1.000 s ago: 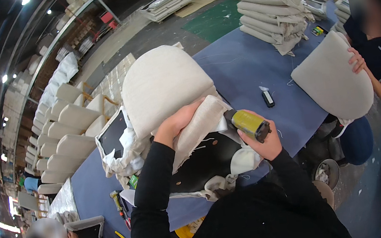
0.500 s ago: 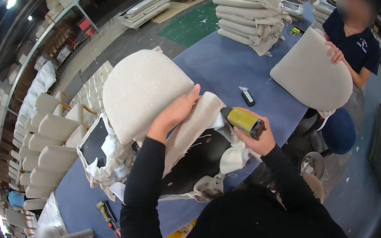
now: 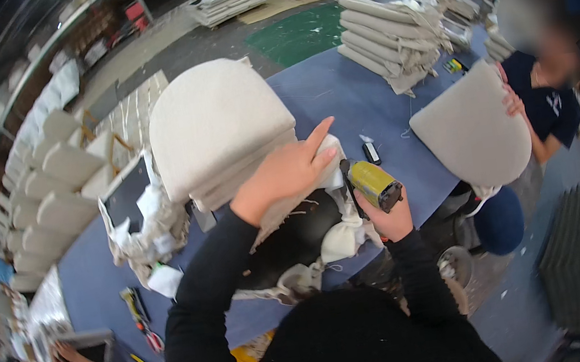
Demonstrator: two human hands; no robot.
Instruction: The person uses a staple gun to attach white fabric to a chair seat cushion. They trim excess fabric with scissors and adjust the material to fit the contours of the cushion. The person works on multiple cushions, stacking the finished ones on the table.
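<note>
My right hand (image 3: 390, 219) is wrapped round the grip of a yellow and black staple gun (image 3: 376, 183), its nose beside the far right corner of a beige upholstered chair panel. My left hand (image 3: 282, 178) is over that panel's folded beige fabric (image 3: 274, 228), index finger stretched out, holding nothing that I can see. The panel's black backing (image 3: 297, 241) faces up, with loose fabric and white padding (image 3: 341, 243) round its edge. Just beyond my left hand lie rounded beige cushioned panels (image 3: 218, 125), stacked.
Another person holds a beige panel (image 3: 471, 126) at the right. A small black object (image 3: 371, 153) lies on the blue table (image 3: 311, 91). Stacked panels (image 3: 388, 38) stand at the back; tools (image 3: 136, 312) and another fabric-edged panel (image 3: 129, 193) are at left.
My left hand has come away from the stacked panels' edge and over the folded fabric, its index finger now pointing out. The staple gun stays near the same corner; the whole view has shifted slightly.
</note>
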